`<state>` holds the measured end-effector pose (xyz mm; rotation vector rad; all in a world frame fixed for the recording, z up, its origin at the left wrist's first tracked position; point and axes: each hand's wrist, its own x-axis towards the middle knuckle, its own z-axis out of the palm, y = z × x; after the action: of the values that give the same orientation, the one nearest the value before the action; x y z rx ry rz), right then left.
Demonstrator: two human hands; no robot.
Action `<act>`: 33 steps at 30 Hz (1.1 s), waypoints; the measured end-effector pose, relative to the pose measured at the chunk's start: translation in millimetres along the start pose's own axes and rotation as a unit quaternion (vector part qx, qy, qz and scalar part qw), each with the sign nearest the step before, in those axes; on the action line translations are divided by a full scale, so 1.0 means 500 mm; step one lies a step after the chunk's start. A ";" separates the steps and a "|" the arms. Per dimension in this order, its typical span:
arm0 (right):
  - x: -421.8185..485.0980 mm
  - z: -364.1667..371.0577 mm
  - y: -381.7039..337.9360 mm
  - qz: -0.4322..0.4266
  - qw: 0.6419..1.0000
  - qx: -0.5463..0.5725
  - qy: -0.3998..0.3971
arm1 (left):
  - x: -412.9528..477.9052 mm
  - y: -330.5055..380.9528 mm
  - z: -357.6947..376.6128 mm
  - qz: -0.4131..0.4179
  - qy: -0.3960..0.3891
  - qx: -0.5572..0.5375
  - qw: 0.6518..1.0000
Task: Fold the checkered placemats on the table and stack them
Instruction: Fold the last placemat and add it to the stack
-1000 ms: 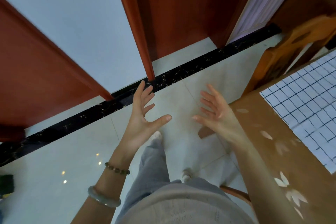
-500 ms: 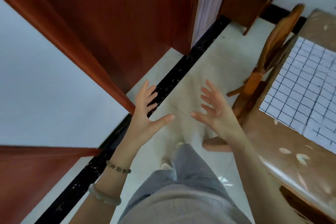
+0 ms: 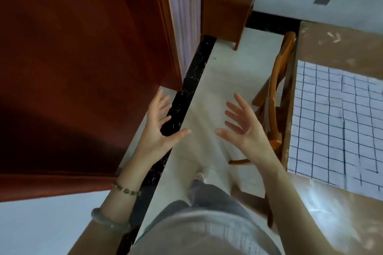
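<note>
White placemats with a dark blue grid lie flat and overlapping on the brown table at the right. My left hand and my right hand hover over the floor, left of the table, palms facing each other, fingers spread. Neither hand touches a placemat or holds anything. The right hand is the nearer one to the table's edge.
A wooden chair stands tucked against the table's left side, just beyond my right hand. A red-brown door fills the left. A small wooden cabinet stands at the far wall. My legs are on the pale tiled floor.
The view has swung to the right, bringing more of the table and the placemats into sight. Both hands kept their open, facing pose in front of me.
</note>
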<state>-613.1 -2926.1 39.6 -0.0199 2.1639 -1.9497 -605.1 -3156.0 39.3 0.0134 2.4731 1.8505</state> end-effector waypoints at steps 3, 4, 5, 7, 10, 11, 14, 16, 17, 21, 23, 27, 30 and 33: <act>0.074 -0.028 -0.022 -0.009 1.000 -0.018 0.018 | 0.107 0.017 0.006 0.021 -0.018 -0.003 1.000; 0.091 -0.037 -0.027 -0.009 0.999 -0.021 0.027 | 0.134 0.020 0.011 0.026 -0.028 -0.005 0.999; 0.109 -0.048 -0.030 -0.008 0.999 -0.022 0.040 | 0.163 0.024 0.018 0.029 -0.040 -0.009 0.999; 0.144 -0.072 -0.032 -0.006 0.997 -0.027 0.070 | 0.220 0.030 0.035 0.032 -0.067 -0.012 0.997; 0.190 -0.105 -0.031 0.006 0.993 -0.031 0.115 | 0.306 0.036 0.062 0.039 -0.114 -0.011 0.993; 0.203 -0.114 -0.030 0.012 0.991 -0.031 0.133 | 0.335 0.038 0.069 0.040 -0.130 -0.010 0.991; 0.250 -0.138 -0.028 0.026 0.982 -0.022 0.185 | 0.435 0.042 0.093 0.052 -0.176 -0.006 0.983; 0.288 -0.157 -0.026 0.030 0.975 -0.003 0.220 | 0.507 0.047 0.112 0.064 -0.213 -0.003 0.975; 0.307 -0.165 -0.026 0.033 0.970 0.005 0.241 | 0.546 0.052 0.122 0.070 -0.232 -0.001 0.970; 0.381 -0.192 -0.037 0.037 0.943 0.025 0.331 | 0.688 0.080 0.164 0.097 -0.318 0.008 0.943; 0.408 -0.208 -0.047 0.043 0.924 0.037 0.378 | 0.754 0.101 0.193 0.115 -0.370 0.012 0.922; 0.426 -0.234 -0.060 0.059 0.880 0.053 0.469 | 0.853 0.143 0.269 0.151 -0.467 0.028 0.871; 0.411 -0.244 -0.059 0.076 0.845 0.064 0.525 | 0.886 0.164 0.338 0.163 -0.522 0.031 0.836; 0.385 -0.257 -0.057 0.092 0.804 0.074 0.583 | 0.895 0.183 0.414 0.171 -0.579 0.031 0.797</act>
<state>-827.6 -2834.7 48.3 1.7645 2.3571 -2.2447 -1044.1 -2914.5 52.0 1.2438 1.6337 1.1600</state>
